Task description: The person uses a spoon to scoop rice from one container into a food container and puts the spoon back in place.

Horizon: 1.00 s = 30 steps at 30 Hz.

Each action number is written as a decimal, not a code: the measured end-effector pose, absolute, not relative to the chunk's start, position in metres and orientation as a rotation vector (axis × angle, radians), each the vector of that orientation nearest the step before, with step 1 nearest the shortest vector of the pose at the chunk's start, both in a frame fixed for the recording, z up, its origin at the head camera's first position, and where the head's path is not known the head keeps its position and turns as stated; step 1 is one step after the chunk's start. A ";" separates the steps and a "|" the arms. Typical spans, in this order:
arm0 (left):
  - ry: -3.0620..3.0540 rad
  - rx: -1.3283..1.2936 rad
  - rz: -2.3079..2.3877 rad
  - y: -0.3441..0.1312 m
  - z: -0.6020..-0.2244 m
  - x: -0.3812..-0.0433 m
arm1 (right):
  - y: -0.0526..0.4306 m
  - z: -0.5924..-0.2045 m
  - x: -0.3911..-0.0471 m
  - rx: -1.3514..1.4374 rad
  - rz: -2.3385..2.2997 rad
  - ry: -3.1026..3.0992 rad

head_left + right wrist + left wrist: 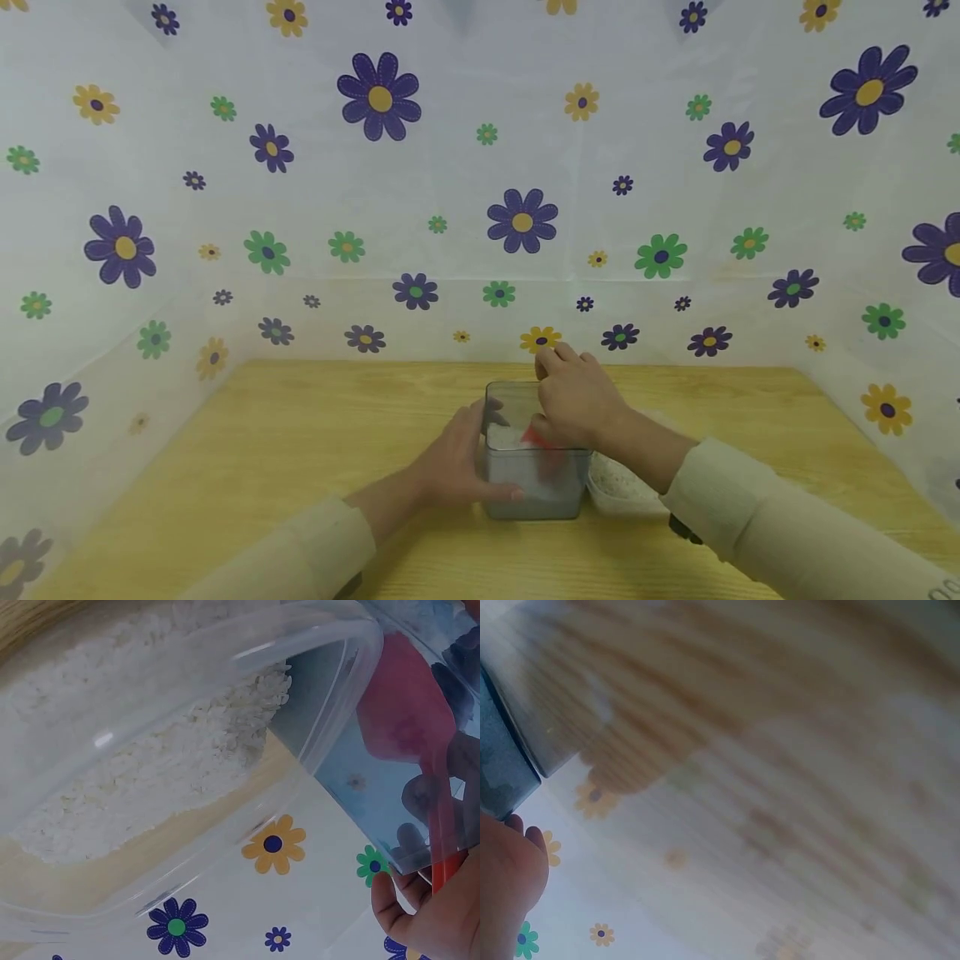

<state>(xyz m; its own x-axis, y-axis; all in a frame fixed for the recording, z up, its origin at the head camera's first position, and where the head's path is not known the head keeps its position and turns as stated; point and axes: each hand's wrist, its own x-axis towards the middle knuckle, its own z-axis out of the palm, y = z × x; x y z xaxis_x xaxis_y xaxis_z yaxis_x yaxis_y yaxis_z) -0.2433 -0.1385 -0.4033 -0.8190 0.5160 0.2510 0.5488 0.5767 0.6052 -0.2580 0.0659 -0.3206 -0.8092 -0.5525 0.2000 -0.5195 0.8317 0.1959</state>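
Note:
A clear, grey-tinted square container [534,493] stands upright on the table, with white rice [504,435] inside. My left hand [453,462] holds its left side, thumb along the front wall and fingers round the back corner. Over the opening, my right hand [579,402] grips the handle of a red scoop [405,705], whose blade reaches down inside the container. In the right wrist view the scoop shows through the container's bluish wall. To the right, partly under my right forearm, sits a clear plastic tub [628,505] holding more rice [187,765].
The wood-grain table [315,433] is bordered at the back and sides by a white sheet [457,167] printed with purple, yellow and green flowers. The tub stands right beside the container's right wall.

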 end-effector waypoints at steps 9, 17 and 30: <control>-2.753 -0.929 -1.084 -0.139 -0.403 -0.244 | 0.068 -0.321 -0.262 0.826 -0.055 -2.832; -2.786 -0.905 -1.100 -0.139 -0.403 -0.243 | 0.068 -0.323 -0.261 0.804 0.047 -2.867; -2.815 -0.869 -1.107 -0.137 -0.400 -0.240 | 0.069 -0.324 -0.261 0.767 0.231 -2.901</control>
<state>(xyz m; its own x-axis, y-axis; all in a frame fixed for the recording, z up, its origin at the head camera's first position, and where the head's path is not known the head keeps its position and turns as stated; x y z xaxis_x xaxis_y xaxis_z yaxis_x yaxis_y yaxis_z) -0.2403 -0.1374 -0.3997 -0.8475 0.4958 0.1896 0.4921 0.6000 0.6307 -0.2606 0.0692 -0.3237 -0.8620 -0.4791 0.1657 -0.4993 0.8589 -0.1138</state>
